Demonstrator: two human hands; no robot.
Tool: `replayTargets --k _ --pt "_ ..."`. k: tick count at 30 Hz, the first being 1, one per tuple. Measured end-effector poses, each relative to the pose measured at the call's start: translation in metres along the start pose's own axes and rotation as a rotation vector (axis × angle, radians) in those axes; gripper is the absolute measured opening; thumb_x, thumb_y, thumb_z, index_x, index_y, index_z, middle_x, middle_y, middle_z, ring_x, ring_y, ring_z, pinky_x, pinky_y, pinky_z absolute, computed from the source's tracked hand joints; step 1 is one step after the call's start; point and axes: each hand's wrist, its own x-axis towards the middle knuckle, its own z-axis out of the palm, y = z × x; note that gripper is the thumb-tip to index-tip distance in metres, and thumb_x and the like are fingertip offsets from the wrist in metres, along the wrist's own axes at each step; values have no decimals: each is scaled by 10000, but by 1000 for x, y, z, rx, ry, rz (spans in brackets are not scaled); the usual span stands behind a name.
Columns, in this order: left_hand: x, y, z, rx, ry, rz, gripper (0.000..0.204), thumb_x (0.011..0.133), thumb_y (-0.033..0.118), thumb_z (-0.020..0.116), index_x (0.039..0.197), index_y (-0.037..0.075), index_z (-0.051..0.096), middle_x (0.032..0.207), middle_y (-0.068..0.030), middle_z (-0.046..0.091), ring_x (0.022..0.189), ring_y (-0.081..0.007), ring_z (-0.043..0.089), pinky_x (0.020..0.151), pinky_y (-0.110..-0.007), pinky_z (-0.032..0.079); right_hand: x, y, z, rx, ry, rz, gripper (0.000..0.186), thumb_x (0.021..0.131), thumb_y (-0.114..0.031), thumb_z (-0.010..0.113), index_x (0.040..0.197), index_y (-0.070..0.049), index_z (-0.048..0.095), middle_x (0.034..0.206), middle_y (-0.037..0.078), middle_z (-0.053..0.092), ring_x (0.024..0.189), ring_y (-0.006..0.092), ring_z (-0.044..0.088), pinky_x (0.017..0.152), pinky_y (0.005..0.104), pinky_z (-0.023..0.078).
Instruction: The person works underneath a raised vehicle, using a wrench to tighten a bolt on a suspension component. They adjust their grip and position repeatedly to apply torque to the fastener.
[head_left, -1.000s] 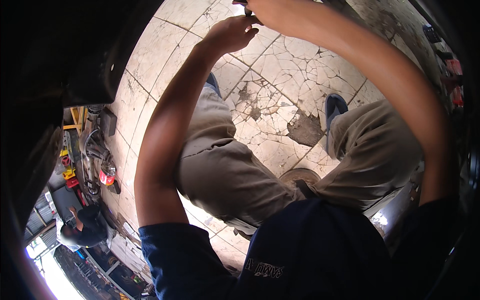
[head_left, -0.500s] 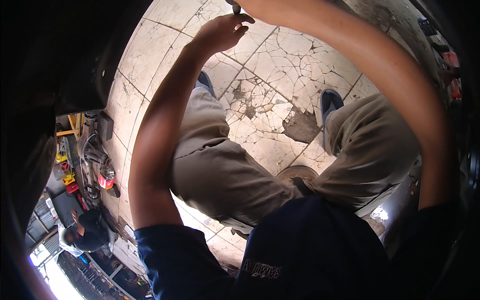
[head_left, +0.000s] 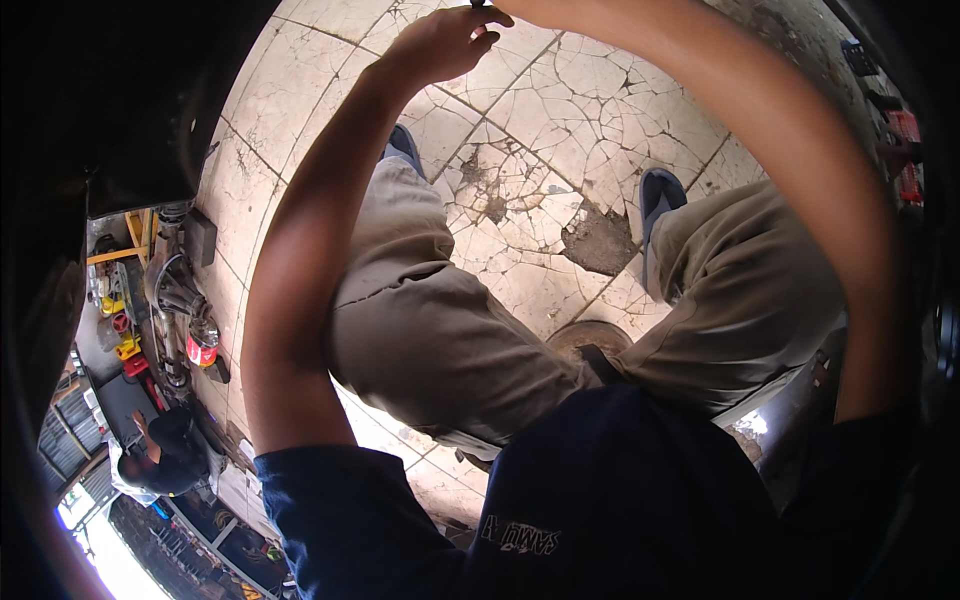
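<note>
Both my arms reach up to the top edge of the head view. My left hand [head_left: 440, 48] is loosely curved there, its thumb and a finger apart with nothing visible between them. Just above its fingertips, the end of a small dark part [head_left: 479, 3] shows, mostly cut off by the frame. Close beside it on the right, my right hand [head_left: 530, 9] is only partly in view. Its fingers lie beyond the top edge, so what it holds is hidden.
Cracked pale floor tiles [head_left: 520, 255] lie below, with a broken patch [head_left: 598, 240]. I sit with legs apart over a round seat [head_left: 590, 337]. Dark bodywork [head_left: 110, 90] fills the upper left. Metal machine parts [head_left: 172, 285], a bottle [head_left: 202, 345] and another person [head_left: 172, 450] are at left.
My hands sit slightly higher in the picture, and less of the dark part and right hand shows. The surroundings at left have shifted a little leftward.
</note>
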Motion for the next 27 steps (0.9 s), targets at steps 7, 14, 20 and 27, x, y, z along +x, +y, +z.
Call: replayTargets --k 7,14,20,27 --pt "3 -1 2 -39 -29 40 320 915 304 543 1128 70 596 1042 -121 669 958 -288 647 840 -398 502 4 2 -16 122 -181 1 624 808 -349 667 1329 -64 475 1429 177 377 1308 302 375 1085 529 259" --pt "-1 -5 4 47 -9 8 314 915 318 540 1122 91 606 1040 -121 669 945 -288 650 832 -397 504 15 -12 7 14 -73 51 672 784 -400 683 1322 -55 476 1402 167 406 1284 313 396 1058 521 298" --pt "1 -1 2 43 28 34 321 911 334 542 1116 96 609 1019 -119 674 912 -280 658 799 -400 510 18 -1 10 13 -77 51 653 779 -432 675 1272 -33 517 1373 174 431 1269 315 409 1024 519 338" --pt "0 12 -8 -8 -73 -49 350 908 302 540 1181 84 571 1084 -144 642 985 -307 618 859 -409 480 10 -6 0 10 -143 26 687 784 -443 673 1286 -8 499 1383 169 431 1268 310 412 1033 492 330"
